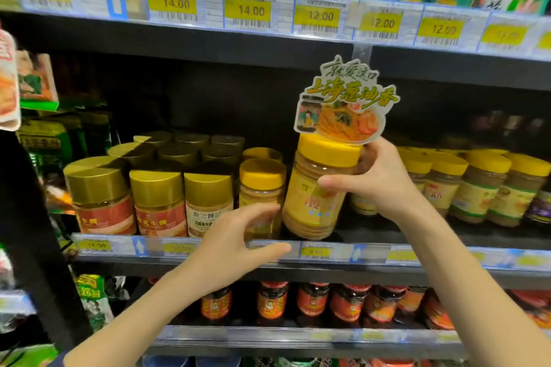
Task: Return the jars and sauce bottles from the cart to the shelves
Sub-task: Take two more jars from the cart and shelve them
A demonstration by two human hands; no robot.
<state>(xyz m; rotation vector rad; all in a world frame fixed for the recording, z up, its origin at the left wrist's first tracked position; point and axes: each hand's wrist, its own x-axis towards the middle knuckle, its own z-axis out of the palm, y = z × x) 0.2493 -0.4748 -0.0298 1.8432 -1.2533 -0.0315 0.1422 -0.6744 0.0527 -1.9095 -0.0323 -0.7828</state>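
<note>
While the right hand (378, 179) grips the tilted yellow-lidded jar (316, 188) over the shelf (328, 250), the left hand (235, 244) hovers spread just beside it.

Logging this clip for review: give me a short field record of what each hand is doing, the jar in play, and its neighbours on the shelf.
setting: shop shelving, middle shelf
right hand: grips the yellow-lidded jar, tilted, base at the shelf front
left hand: open, fingers by a smaller yellow-lidded jar; contact unclear
left neighbours: gold-lidded jars
overhead: promo tag over the held jar's lid
shelf below: red-labelled jars
</note>
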